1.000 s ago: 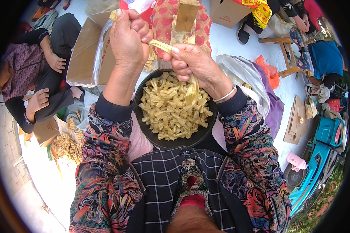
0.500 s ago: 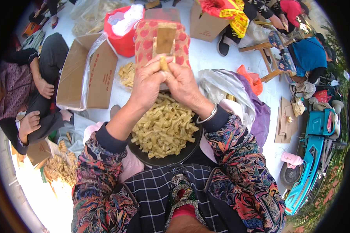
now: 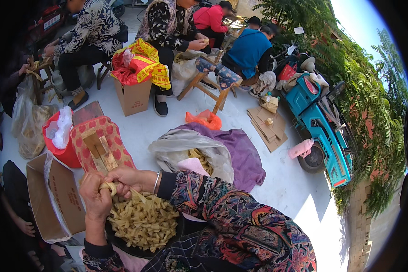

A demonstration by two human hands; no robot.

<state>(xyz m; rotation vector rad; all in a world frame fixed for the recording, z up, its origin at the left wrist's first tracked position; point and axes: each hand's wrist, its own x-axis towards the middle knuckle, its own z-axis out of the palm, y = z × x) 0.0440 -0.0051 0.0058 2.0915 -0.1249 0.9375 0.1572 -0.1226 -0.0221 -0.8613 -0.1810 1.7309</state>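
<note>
At the lower left, my left hand [image 3: 97, 195] and my right hand [image 3: 122, 180], a metal bangle on its wrist, are closed together on a pale yellow strip [image 3: 109, 187], which loops between the fingers and hangs down. Under them is a dark round pan [image 3: 179, 229] heaped with short knotted yellow pieces [image 3: 143, 220]. Just beyond my hands, a wooden block [image 3: 94, 143] rests on a red-spotted padded cloth [image 3: 121, 152].
An open carton [image 3: 50, 199], red bucket [image 3: 54, 136], plastic sack [image 3: 172, 147] on purple cloth [image 3: 240, 163], and flattened cardboard [image 3: 267, 129] surround me. Several people [image 3: 249, 54] sit across on stools. A turquoise vehicle [image 3: 317, 131] stands right, beside foliage [image 3: 362, 113].
The view has swung up and rightward, bringing more people, foliage and sky in. My hands, earlier raised and apart, came together; they still grip the strip, now looped.
</note>
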